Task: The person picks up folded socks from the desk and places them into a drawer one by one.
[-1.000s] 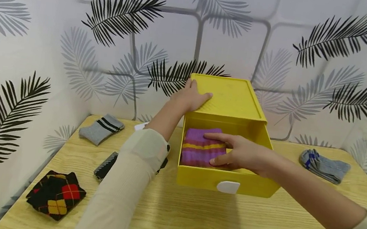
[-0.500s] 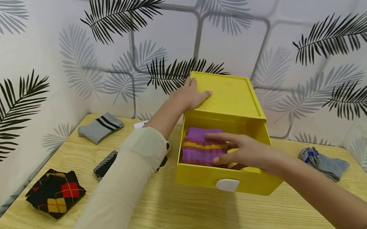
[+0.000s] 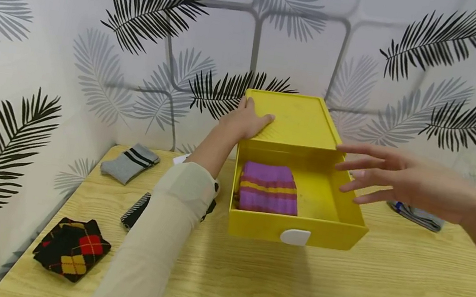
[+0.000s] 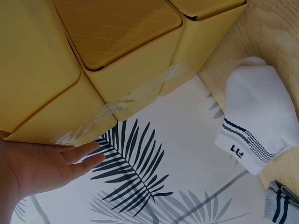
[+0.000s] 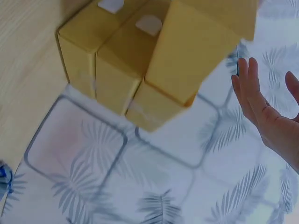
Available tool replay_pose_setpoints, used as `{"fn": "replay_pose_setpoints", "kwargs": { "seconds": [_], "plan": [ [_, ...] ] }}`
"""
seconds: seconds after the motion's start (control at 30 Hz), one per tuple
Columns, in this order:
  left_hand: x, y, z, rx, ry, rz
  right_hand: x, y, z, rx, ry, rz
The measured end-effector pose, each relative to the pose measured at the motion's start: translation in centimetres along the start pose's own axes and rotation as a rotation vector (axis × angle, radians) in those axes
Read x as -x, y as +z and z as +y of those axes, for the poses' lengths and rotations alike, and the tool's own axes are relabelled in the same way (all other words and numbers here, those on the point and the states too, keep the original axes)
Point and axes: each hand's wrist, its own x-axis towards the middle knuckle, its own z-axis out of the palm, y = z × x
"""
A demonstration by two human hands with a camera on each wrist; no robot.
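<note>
My left hand rests at the left edge of the yellow drawer unit, thumb on its top. The left wrist view shows that hand's fingers extended along the unit. The top drawer, with a white tab handle, is pulled out. Inside, on the left, lies a folded purple sock with dark red and yellow stripes. My right hand is in the air to the right of the drawer, fingers spread and holding nothing. The right wrist view also shows this hand with nothing in it.
On the table's left lie a black argyle sock, a black-and-white sock and a grey striped sock. A grey-and-blue sock sits at the right, partly behind my right hand. Beside the unit is a white sock.
My right hand has let go of the purple sock in the drawer and moved up and right, out of it. My left hand has stayed on the unit.
</note>
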Motion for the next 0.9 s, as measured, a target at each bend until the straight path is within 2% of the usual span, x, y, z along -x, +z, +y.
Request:
{"fn": "replay_pose_setpoints", "kwargs": {
  "seconds": [0.07, 0.1, 0.27, 0.33, 0.4, 0.53, 0.6, 0.7, 0.8, 0.9],
  "plan": [
    [0.0, 0.0, 0.0, 0.005, -0.002, -0.006, 0.9, -1.6, 0.8, 0.032, -0.037, 0.021],
    [0.0, 0.0, 0.0, 0.007, -0.002, -0.009, 1.3, -2.4, 1.2, 0.055, -0.030, 0.043],
    [-0.1, 0.0, 0.0, 0.001, -0.005, -0.014, 2.6, -5.8, 4.0, 0.095, 0.074, 0.167],
    [-0.2, 0.0, 0.0, -0.005, -0.008, -0.012, 2.8, -7.1, 5.6, 0.093, 0.101, 0.207],
    [-0.2, 0.0, 0.0, -0.009, -0.010, -0.010, 2.8, -8.2, 7.4, 0.136, 0.125, 0.274],
    [-0.2, 0.0, 0.0, -0.008, -0.008, -0.016, 2.7, -9.6, 11.0, 0.341, 0.205, 0.431],
    [-0.1, 0.0, 0.0, 0.000, -0.003, -0.011, 2.5, -10.3, 13.1, 0.496, 0.247, 0.495],
    [-0.1, 0.0, 0.0, 0.007, -0.001, -0.009, 2.5, -11.6, 16.8, 0.713, 0.249, 0.557],
    [0.0, -0.1, 0.0, 0.006, -0.009, -0.015, 2.6, -12.7, 20.9, 0.887, 0.214, 0.576],
    [0.0, -0.1, 0.0, 0.002, -0.016, -0.026, 3.0, -13.4, 24.5, 0.954, 0.228, 0.543]
  ]
}}
